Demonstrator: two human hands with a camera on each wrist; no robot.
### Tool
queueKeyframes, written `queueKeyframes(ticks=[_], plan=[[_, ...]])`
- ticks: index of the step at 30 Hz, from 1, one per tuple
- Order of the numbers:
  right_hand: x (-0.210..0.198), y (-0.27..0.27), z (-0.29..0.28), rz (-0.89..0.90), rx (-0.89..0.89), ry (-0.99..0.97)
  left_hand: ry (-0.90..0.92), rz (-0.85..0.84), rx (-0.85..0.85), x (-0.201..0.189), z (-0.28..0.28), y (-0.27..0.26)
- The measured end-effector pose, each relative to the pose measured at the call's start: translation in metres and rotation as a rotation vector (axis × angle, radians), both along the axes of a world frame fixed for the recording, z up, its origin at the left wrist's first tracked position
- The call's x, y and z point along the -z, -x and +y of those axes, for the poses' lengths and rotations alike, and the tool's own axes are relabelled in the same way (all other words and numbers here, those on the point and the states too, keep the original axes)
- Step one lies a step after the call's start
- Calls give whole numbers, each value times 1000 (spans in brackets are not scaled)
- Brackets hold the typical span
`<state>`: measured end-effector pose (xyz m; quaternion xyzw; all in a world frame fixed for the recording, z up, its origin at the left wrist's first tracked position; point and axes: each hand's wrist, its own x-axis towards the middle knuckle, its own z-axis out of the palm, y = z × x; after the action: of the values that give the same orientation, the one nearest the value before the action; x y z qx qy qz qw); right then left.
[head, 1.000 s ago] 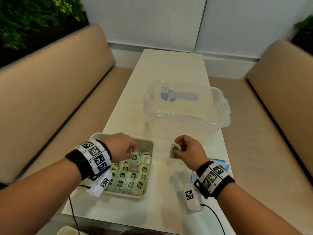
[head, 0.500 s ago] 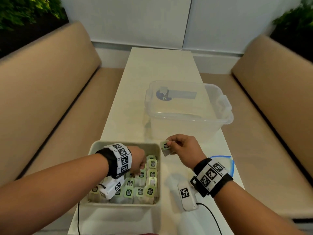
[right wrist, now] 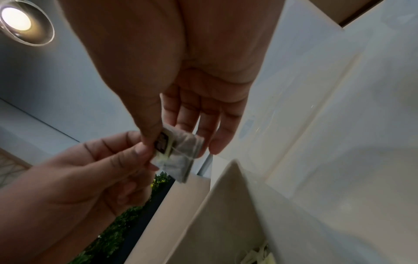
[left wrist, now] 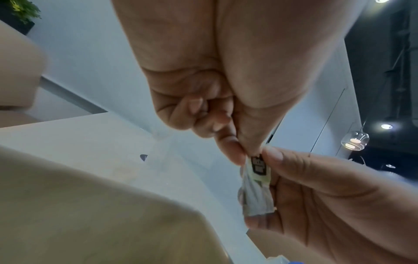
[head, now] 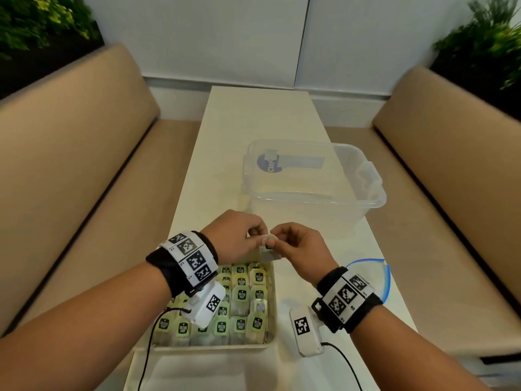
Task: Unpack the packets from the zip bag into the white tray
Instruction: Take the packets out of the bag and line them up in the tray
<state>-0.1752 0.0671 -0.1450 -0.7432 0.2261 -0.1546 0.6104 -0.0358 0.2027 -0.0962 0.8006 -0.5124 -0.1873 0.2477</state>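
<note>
**Both hands on one packet, just above the tray**

Our left hand and right hand meet at the centre of the head view, both pinching the same packet between thumb and fingertips. From the left wrist view the packet shows a green-and-black label at its top with a pale pouch hanging below; the right wrist view shows our right thumb on the label while the other fingers of that hand spread behind the pouch.

We judge this a hand-over or a straightening of the packet before it goes down. Next, one hand should let go and the other lower the packet into a free slot, label up to match its neighbours.

Nearest us, at lower centre, the white tray holds rows of packets standing close together; our left wrist covers part of it, so we cannot tell how much room remains. At right centre, beyond our right wrist, lies the zip bag with its blue seal; it looks flat, and we cannot tell whether anything is left inside. Farther up the table stands a clear plastic bin, with no packets visible in it.
</note>
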Motion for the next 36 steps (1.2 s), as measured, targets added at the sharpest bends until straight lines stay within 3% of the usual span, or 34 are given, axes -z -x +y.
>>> queueKeyframes(ticks=[9, 14, 17, 23, 29, 36], plan=[[6, -5, 15, 18, -70, 134, -13, -74, 53, -13, 11, 1], [16, -4, 11, 99, 10, 278, -165, -185, 68, -13, 15, 0], [26, 0, 5, 239, 29, 348, -367, -232, 192, -6, 18, 4], [35, 11, 7, 388, -116, 235, -749, -183, 471, 30, 13, 22], [34, 14, 11, 367, -136, 144, -836, -222, 406, 59, 0, 27], [29, 23, 3, 358, -121, 138, -863, -289, 358, 48, -12, 33]])
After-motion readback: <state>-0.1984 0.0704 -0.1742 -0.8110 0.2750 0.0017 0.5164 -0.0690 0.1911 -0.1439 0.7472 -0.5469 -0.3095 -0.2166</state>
